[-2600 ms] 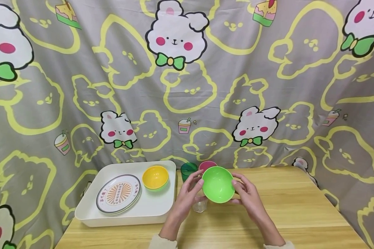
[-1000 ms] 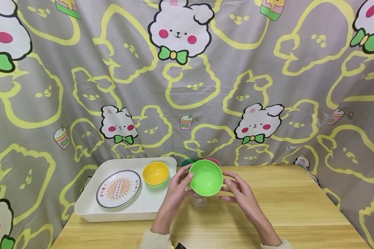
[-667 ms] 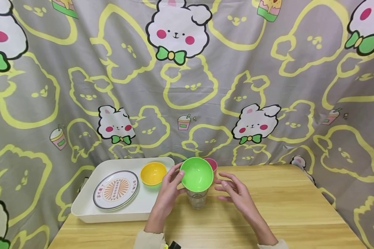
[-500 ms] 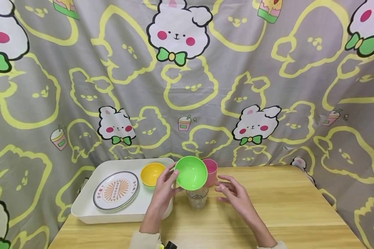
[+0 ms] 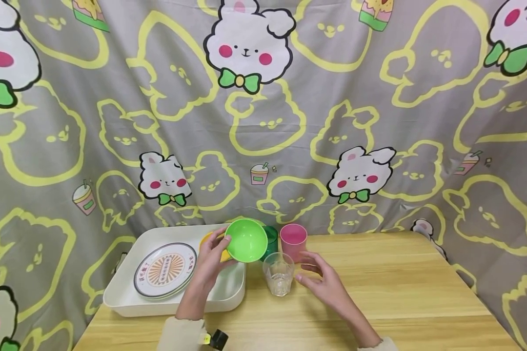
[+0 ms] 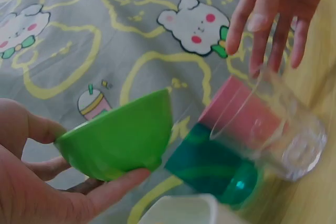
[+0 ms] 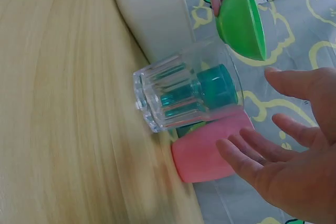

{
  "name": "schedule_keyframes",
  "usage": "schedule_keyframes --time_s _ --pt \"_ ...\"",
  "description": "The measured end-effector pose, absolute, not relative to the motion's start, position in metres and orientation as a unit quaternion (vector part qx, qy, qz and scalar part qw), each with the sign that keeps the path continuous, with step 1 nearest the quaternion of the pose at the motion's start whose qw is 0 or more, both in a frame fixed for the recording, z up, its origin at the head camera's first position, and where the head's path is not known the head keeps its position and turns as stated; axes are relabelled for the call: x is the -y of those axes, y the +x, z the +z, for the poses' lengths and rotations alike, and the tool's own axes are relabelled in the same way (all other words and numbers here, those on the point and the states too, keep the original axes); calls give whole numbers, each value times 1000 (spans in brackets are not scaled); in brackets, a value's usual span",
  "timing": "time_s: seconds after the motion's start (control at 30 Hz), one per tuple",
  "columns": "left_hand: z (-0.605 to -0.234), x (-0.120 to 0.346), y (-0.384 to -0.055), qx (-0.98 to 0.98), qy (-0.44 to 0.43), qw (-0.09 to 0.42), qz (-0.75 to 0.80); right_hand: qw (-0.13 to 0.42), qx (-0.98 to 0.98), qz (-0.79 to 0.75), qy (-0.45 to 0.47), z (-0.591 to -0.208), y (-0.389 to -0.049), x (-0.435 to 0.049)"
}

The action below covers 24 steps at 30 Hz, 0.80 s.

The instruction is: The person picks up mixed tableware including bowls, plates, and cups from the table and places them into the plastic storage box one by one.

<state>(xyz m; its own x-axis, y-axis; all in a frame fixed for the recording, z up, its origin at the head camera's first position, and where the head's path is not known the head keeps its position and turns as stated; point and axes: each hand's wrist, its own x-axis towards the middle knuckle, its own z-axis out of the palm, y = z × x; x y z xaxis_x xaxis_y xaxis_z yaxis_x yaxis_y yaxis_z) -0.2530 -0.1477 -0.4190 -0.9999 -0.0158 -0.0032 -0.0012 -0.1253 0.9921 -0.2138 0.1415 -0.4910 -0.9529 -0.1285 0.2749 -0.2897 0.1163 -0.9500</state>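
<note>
A green bowl (image 5: pixel 247 241) is held in the air by my left hand (image 5: pixel 208 261), thumb at its rim and fingers beneath, over the right edge of the white tray (image 5: pixel 175 305). My right hand (image 5: pixel 322 279) is held with fingers spread, just right of a clear glass (image 5: pixel 279 274), holding nothing. In the right wrist view the clear glass (image 7: pixel 184 90) stands apart from the fingertips. Behind it are a dark green cup (image 5: pixel 271 242) and a pink cup (image 5: pixel 293 242). A yellow bowl (image 5: pixel 207 242) in the tray is partly hidden by my left hand.
Stacked white plates (image 5: pixel 164 269) with an orange sunburst lie in the tray's left part. The wooden table (image 5: pixel 399 292) stretches to the right. A grey patterned curtain (image 5: pixel 263 136) hangs behind its back edge.
The green bowl has moved left in my left hand, from above the cups to the tray's edge. My right hand has let go of it, uncovering the clear glass and the dark green cup.
</note>
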Motion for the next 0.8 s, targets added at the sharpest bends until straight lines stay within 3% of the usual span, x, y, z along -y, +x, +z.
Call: schedule_keyframes --time_s 0.8 --pt "-415 207 -281 760 69 12 -647 57 777 619 99 -500 -209 -113"
